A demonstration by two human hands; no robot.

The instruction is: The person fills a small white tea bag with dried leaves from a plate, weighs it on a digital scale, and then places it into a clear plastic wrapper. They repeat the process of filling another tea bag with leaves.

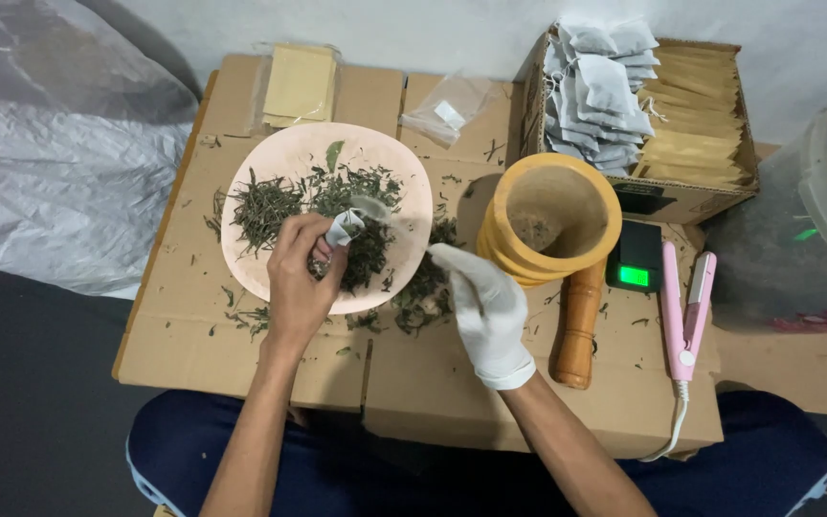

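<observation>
Tea bag: I see a small white filter bag (345,228) pinched in my left hand (301,278), held over the pink plate (404,172), near its middle.
Left hand: bare, fingers closed around the lower part of the bag; its open top sticks up past the fingertips.
Right hand: my right hand (486,311) wears a white glove; its fingers are drawn together and point toward the plate's near-right rim, and I cannot tell whether they hold any leaf.
Dried leaves: a loose heap of green dried leaves (270,206) covers much of the plate; more lie spilled (423,297) on the cardboard just beside the rim, under the gloved fingers.
Mortar: a wooden mortar (549,220) stands right of the plate, close to the gloved hand; a wooden pestle (578,330) lies in front of it.
Scale: a small black scale with a lit green display (636,257) sits right of the mortar.
Sealer: a pink clamp-style heat sealer (686,306) lies toward the right edge, its white cord running off the near edge.
Surface: flattened cardboard (184,335) resting across my lap.
Packages: an open carton (691,196) at the far-right corner holds filled white bags and tan envelopes; a stack of tan sachets (299,84) and a clear plastic pouch (447,107) lie along the far edge.
Room: a clear plastic tub (815,230) stands to the right, crumpled plastic sheeting (50,163) to the left.
</observation>
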